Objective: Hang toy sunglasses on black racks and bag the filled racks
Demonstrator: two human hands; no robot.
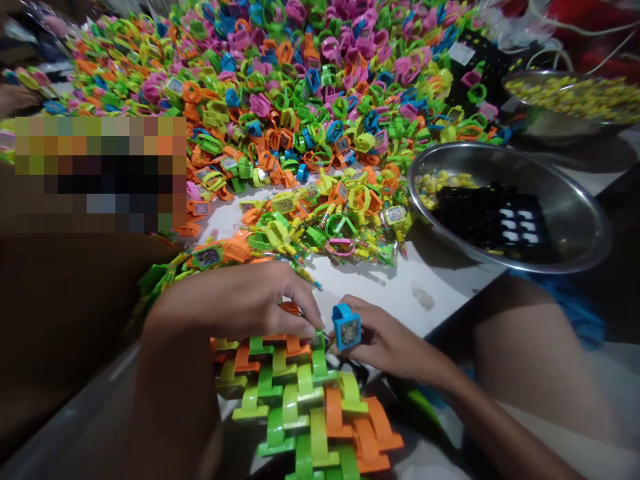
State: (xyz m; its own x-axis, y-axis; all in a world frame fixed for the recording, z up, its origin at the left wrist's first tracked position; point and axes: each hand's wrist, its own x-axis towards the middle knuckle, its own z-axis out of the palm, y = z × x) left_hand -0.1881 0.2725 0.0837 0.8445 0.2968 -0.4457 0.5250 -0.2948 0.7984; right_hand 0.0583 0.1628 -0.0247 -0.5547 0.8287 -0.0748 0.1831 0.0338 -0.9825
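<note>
My right hand (387, 337) is closed around a blue toy watch (348, 331) with a square, patterned face turned toward me. Beside it, my left hand (270, 300) has thumb and fingertips pinched together at the top of a stack. What those fingertips hold, if anything, is too small and blurred to name. The stack (300, 387) is made of green, yellow and orange toy watches in overlapping rows, just below both hands. Something black and thin (353, 367) shows under my right hand.
A large heap of coloured toy watches (300, 87) covers the table's far side. Nearer lie small packed pieces (345, 207) on the white tabletop (440, 280). A steel bowl (595, 220) with black and yellow items stands right, another (540, 123) behind it. A person sits at left.
</note>
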